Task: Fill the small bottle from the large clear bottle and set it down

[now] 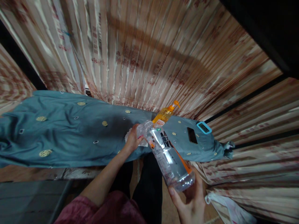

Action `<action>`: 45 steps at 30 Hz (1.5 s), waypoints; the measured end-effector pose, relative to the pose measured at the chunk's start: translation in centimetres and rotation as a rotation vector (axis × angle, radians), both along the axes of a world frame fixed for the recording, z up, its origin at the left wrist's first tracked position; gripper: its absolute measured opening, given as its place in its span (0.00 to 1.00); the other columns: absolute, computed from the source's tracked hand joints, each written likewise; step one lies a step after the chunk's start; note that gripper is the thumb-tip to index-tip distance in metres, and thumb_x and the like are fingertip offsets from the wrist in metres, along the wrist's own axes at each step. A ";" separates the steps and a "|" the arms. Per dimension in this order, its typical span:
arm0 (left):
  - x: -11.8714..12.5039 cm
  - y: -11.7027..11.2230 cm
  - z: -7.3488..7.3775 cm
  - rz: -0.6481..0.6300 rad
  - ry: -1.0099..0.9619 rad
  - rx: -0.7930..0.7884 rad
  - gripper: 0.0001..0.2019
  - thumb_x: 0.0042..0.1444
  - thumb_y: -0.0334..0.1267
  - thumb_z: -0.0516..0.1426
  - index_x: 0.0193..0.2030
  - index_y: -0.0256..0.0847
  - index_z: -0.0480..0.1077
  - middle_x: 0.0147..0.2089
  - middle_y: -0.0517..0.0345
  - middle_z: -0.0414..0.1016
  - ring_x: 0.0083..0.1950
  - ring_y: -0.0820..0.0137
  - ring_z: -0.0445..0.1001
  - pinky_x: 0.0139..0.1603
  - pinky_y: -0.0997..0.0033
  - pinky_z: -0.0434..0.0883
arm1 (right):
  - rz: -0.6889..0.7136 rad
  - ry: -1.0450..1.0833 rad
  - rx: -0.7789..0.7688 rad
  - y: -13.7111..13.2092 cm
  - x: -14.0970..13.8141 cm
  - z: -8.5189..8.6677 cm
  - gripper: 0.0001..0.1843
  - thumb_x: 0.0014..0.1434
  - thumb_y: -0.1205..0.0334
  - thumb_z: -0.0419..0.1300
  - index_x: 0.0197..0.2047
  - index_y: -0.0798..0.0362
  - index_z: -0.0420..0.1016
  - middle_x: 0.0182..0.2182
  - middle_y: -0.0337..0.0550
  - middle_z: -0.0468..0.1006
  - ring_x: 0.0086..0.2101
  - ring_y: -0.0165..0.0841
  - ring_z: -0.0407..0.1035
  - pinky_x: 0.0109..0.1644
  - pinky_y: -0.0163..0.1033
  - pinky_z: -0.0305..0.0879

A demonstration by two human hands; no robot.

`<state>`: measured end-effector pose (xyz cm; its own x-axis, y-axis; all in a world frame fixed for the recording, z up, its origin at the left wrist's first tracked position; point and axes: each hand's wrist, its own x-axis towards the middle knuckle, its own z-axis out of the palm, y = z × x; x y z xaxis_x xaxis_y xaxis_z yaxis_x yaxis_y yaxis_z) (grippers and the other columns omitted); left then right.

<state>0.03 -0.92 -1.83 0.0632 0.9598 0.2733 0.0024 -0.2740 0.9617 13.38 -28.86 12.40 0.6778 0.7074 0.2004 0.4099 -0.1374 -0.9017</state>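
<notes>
A large clear plastic bottle (167, 158) with a silver, black and orange label is held at a slant, its base towards me on the right. My right hand (190, 199) is closed around the base. At the narrow upper end my left hand (133, 140) is closed on clear plastic; whether that is the bottle's top or a separate piece I cannot tell. White tissue or cloth (143, 143) shows beside and under the left hand. Just beyond the bottle's upper end is a yellow-orange pump bottle (165, 114) with an orange pump head.
A blue-green patterned cloth (93, 124) covers the long narrow surface before me. On its right lie a dark phone (192, 135) and a blue-rimmed digital clock (204, 127). Pleated printed curtains (140, 56) hang behind and to the right. A white plastic bag (224, 202) sits low right.
</notes>
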 end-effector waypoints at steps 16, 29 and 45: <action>-0.2 -0.4 1.2 -0.019 -0.010 -0.052 0.31 0.49 0.30 0.74 0.60 0.45 0.75 0.61 0.46 0.84 0.67 0.45 0.82 0.76 0.40 0.74 | -0.007 0.009 -0.016 0.0 -0.4 0.4 0.56 0.58 0.35 0.79 0.78 0.53 0.65 0.69 0.69 0.81 0.57 0.56 0.87 0.56 0.51 0.87; -0.3 0.1 0.0 -0.026 0.035 0.018 0.31 0.51 0.33 0.74 0.62 0.45 0.74 0.60 0.47 0.83 0.67 0.46 0.82 0.76 0.41 0.76 | -0.006 0.026 0.004 0.0 -0.5 0.5 0.56 0.57 0.38 0.81 0.78 0.52 0.65 0.59 0.63 0.88 0.54 0.56 0.88 0.56 0.52 0.86; -0.1 0.2 -0.3 -0.002 0.041 0.033 0.31 0.51 0.35 0.74 0.62 0.45 0.74 0.58 0.48 0.83 0.64 0.47 0.84 0.75 0.41 0.77 | 0.006 0.035 0.012 0.0 -0.5 0.6 0.52 0.59 0.38 0.80 0.76 0.51 0.66 0.60 0.63 0.88 0.54 0.55 0.89 0.55 0.51 0.87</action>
